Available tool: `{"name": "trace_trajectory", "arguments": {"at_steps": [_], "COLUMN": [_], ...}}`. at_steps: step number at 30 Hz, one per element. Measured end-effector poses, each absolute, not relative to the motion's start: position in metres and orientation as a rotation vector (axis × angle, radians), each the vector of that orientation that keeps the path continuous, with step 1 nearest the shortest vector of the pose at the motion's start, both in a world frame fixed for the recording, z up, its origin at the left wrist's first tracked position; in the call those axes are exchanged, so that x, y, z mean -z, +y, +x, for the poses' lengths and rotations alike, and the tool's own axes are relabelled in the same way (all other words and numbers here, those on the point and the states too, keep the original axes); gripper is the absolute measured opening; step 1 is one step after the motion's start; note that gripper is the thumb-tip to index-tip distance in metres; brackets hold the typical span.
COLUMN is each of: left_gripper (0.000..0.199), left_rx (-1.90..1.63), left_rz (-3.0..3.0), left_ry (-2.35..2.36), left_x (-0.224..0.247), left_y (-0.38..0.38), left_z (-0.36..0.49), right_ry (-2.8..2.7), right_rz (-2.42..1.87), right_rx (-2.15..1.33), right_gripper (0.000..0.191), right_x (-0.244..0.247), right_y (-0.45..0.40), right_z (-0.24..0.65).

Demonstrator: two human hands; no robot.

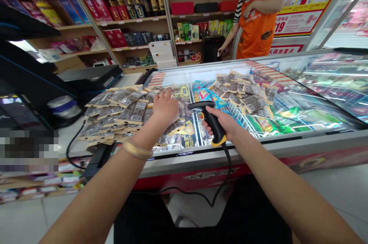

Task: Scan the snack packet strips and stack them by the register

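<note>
My right hand [220,121] is wrapped round the grip of a black and yellow barcode scanner [213,123], whose cable hangs down in front of the freezer. A bangle circles my left wrist. My left hand [166,106] is over the right edge of a heap of clear packets with tan edges [123,111]; its fingers point away from me, and whether they hold a packet is hidden. More such packets [244,90] lie in a second pile on the right, above blue and green bags in the freezer.
The chest freezer [258,148] spans the front, with its glass lid at the right. A person in an orange apron [255,25] stands behind it. Dark checkout equipment [89,75] is at the left; stocked shelves [135,21] line the back.
</note>
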State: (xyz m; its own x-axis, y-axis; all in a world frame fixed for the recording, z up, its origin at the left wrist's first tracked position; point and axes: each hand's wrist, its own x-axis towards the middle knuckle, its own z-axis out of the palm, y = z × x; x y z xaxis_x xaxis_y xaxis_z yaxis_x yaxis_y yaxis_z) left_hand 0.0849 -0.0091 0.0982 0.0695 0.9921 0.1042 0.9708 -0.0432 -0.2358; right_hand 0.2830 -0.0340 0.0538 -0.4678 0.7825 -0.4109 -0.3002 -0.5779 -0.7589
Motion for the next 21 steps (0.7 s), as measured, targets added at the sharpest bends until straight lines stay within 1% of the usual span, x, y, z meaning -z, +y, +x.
{"name": "trace_trajectory", "arguments": {"at_steps": [4, 9, 15, 21], "left_gripper": [0.047, 0.046, 0.046, 0.046], "left_rx": [-0.257, -0.219, 0.082, 0.364], "left_rz": [-2.148, -2.133, -2.169, -2.450], "left_ry": [-1.944, -1.955, -1.890, -1.863], "left_x": [-0.093, -0.094, -0.099, -0.102], "left_y": [-0.015, -0.014, -0.011, 0.003], "left_z": [0.085, 0.083, 0.099, 0.165], "right_ry": [-0.785, -0.763, -0.758, -0.706], "right_rz": [-1.017, -1.003, -0.921, -0.931], "right_rx": [-2.091, -2.105, -2.011, -1.794], "right_gripper": [0.035, 0.035, 0.035, 0.031], "right_x": [-0.052, -0.054, -0.061, -0.065], "right_y": [-0.035, -0.036, -0.043, -0.059], "right_z": [0.278, 0.283, 0.311, 0.390]}}
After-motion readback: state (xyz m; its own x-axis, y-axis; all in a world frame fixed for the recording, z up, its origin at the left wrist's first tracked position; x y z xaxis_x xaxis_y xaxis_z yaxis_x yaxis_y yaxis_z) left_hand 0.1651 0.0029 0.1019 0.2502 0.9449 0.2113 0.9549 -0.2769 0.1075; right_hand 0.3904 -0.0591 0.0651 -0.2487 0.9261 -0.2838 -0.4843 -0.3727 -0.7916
